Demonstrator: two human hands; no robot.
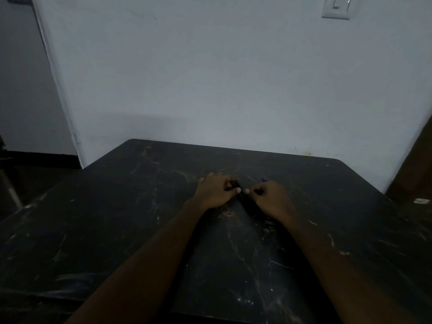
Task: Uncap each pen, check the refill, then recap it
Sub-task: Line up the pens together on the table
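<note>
Both hands meet over the far middle of a dark, scratched table [140, 230]. My left hand [214, 192] has its fingers curled round a thin dark pen [235, 184], with the thumb laid along it. My right hand [271, 198] is curled too, its thumb and finger pinching the pen's other end close to the left thumb. In the dim light I cannot make out where the cap ends. A small blue pen tip [264, 179] pokes out on the table just beyond my right hand.
A pale wall [210, 78] stands right behind the table's far edge, with a light switch [336, 7] high on the right. A dark doorway opens at the left, and a brown wooden panel [413, 169] borders the right.
</note>
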